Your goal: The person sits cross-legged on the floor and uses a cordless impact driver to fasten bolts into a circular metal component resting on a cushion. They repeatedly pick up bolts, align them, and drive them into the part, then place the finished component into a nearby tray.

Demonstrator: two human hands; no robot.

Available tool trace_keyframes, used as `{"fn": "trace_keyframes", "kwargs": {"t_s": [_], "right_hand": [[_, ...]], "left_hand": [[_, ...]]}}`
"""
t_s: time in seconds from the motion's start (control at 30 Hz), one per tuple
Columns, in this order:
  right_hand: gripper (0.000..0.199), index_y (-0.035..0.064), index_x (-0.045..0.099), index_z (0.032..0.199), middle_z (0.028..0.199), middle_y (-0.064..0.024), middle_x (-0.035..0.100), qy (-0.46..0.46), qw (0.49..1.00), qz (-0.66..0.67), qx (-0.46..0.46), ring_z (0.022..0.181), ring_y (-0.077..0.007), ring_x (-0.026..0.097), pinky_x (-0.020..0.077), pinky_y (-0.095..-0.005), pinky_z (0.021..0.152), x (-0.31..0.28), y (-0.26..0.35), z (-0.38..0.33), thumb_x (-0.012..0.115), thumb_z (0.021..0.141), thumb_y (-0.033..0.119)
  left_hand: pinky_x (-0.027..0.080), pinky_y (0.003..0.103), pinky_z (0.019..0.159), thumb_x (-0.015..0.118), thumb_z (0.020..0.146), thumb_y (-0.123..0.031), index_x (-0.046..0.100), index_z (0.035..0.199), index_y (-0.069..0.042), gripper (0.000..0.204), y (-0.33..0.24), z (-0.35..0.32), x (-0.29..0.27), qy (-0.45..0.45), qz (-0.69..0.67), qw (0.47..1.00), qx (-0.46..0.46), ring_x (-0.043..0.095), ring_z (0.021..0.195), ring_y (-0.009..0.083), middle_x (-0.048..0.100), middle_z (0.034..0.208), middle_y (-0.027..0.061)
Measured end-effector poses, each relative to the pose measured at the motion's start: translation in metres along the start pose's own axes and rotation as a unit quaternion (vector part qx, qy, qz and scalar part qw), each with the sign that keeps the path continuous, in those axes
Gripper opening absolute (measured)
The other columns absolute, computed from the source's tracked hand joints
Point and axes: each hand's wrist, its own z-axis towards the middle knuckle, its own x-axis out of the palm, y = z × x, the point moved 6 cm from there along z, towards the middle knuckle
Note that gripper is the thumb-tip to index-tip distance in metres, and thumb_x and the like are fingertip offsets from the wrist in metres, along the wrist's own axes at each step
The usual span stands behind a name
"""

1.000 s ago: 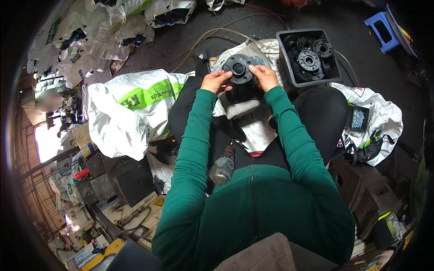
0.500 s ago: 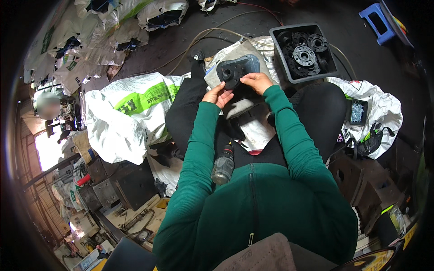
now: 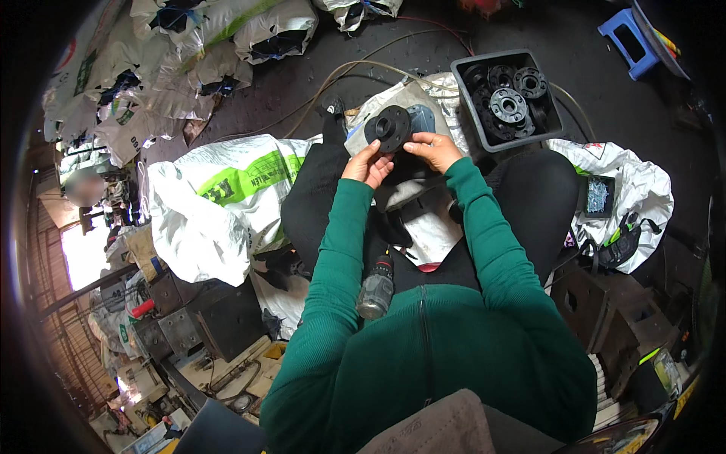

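Between my two hands I hold up a round black flange (image 3: pixel 396 130) with a raised hub and holes around its face. My left hand (image 3: pixel 368 164) grips its lower left edge between thumb and fingers. On its lower right edge, my right hand (image 3: pixel 436 150) pinches it. Behind the flange, a grey-blue metal piece (image 3: pixel 425 119) lies partly hidden on a light cloth-covered support. A cordless drill (image 3: pixel 376 289) rests on my lap, its bit pointing away from me.
A dark crate (image 3: pixel 554 135) of similar flanges stands beyond my right knee. A small black tray of screws (image 3: pixel 597 197) sits on a white sack at the right. Another white sack (image 3: pixel 198 219) lies left. A hose (image 3: pixel 333 78) crosses the floor; a blue stool (image 3: pixel 629 44) is far right.
Both hands have brought the flange slightly nearer and tilted it, so its hub and holed face show more. The metal piece behind it stays on the support.
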Motion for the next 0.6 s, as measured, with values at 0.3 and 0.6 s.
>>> {"fn": "trace_keyframes", "kwargs": {"t_s": [0.3, 0.6], "right_hand": [[0.022, 0.0073, 0.061, 0.098, 0.058, 0.0079, 0.039, -0.019, 0.992, 0.117, 0.034, 0.043, -0.0024, 0.029, 0.0183, -0.0199, 0.038, 0.001, 0.003, -0.002, 0.064, 0.084, 0.024], [0.014, 0.0058, 0.058, 0.095, 0.06, 0.0066, 0.044, 0.038, 0.946, 0.321, 0.025, 0.042, -0.0012, 0.029, 0.0218, -0.0163, 0.037, 0.02, 0.012, -0.011, 0.057, 0.089, 0.018]], "left_hand": [[0.05, 0.03, 0.062, 0.06, 0.086, -0.02, 0.057, 0.1, -0.005, 0.021, -0.016, -0.014, 0.006, 0.002, 0.084, 0.996, 0.026, 0.063, 0.078, 0.0176, 0.064, 0.091, 0.0069], [0.044, 0.026, 0.053, 0.056, 0.089, -0.019, 0.058, 0.098, -0.009, 0.013, -0.001, -0.026, 0.035, 0.064, -0.159, 0.981, -0.09, 0.059, 0.065, 0.0111, 0.064, 0.085, 0.0037]]}}
